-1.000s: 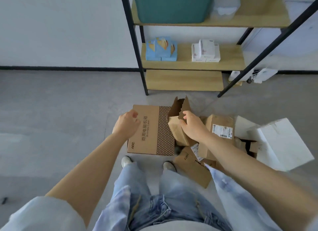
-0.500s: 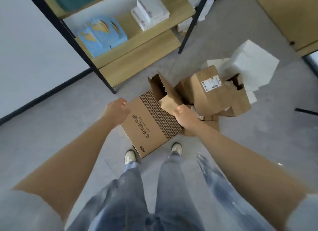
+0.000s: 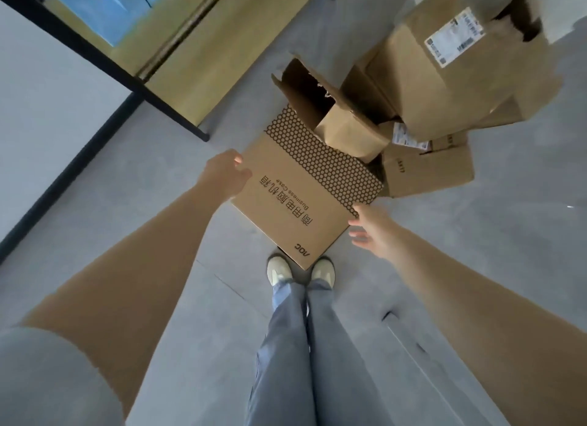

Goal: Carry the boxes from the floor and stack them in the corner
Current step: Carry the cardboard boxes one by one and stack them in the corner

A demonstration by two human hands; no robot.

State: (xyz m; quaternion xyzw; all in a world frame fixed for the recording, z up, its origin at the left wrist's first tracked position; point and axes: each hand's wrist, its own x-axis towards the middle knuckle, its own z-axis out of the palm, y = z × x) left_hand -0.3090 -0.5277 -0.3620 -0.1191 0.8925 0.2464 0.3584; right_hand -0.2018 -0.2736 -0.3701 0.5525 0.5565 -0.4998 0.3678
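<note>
The right hand (image 3: 373, 232) has let go of the small torn box (image 3: 336, 120) it was pinching half a second ago and now sits lower, at the printed box's near right edge, fingers spread and relaxed, the fingertips just touching or just off the cardboard; it grasps nothing. The left hand (image 3: 224, 176) has stayed at the printed box's far left edge, thumb over the top face and fingers curled round the side, gripping it. The view has also tipped further down, so the shelf (image 3: 203, 54) shows only its lower board and black frame.

The printed box (image 3: 305, 190) lies flat on the grey floor (image 3: 508, 235) between the two hands, one corner pointing at the person's pale shoes (image 3: 279, 271). It is a wide, shallow slab of smooth brown cardboard, with black lettering along its top and a band of honeycomb dots at its far end.

On that dotted end rests the small torn box, open, its flaps ragged and standing up. Right of the printed box lies a low flat carton (image 3: 428, 168), touching or nearly touching its edge. Beyond that, a big crumpled carton (image 3: 460, 73) with a white shipping label leans tilted, its top torn open.
</note>
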